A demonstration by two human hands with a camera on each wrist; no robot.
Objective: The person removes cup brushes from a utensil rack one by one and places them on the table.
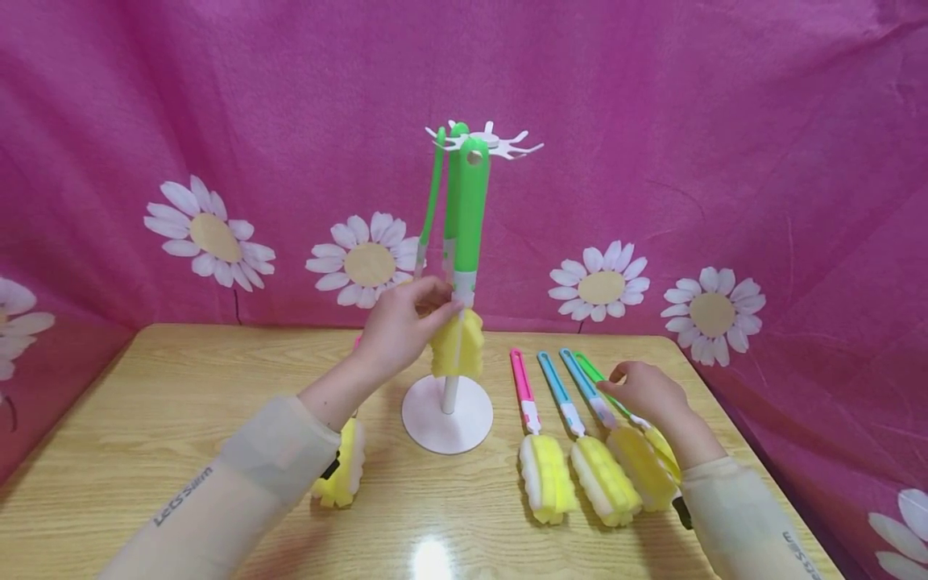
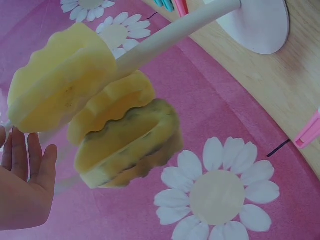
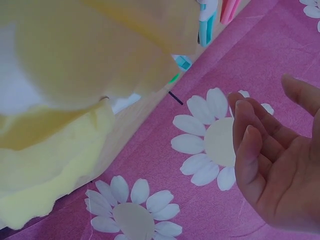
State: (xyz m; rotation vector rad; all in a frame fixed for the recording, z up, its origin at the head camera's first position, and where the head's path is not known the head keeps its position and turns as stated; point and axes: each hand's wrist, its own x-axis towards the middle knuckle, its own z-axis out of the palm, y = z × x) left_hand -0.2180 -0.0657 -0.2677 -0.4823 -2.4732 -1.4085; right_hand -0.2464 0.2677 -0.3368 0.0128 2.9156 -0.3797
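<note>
Near edge, four sponge brushes (image 1: 580,451) lie waiting, right hand (image 1: 648,392) resting on the green-handled one (image 1: 631,419) (fingers loosely curled over it, grip unclear). Left hand (image 1: 399,326) pinches a hanging green brush (image 1: 467,242) on the rack (image 1: 449,403); three hung, at least five left, I'd say

Bright, even overhead light, glare spot on the table (image 1: 432,556) (wrist views blurred up close).

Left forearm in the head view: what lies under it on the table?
Under the left forearm a yellow sponge brush head shows on the wooden table. Its handle is covered by the arm, bar a pink bit near the wrist.
</note>
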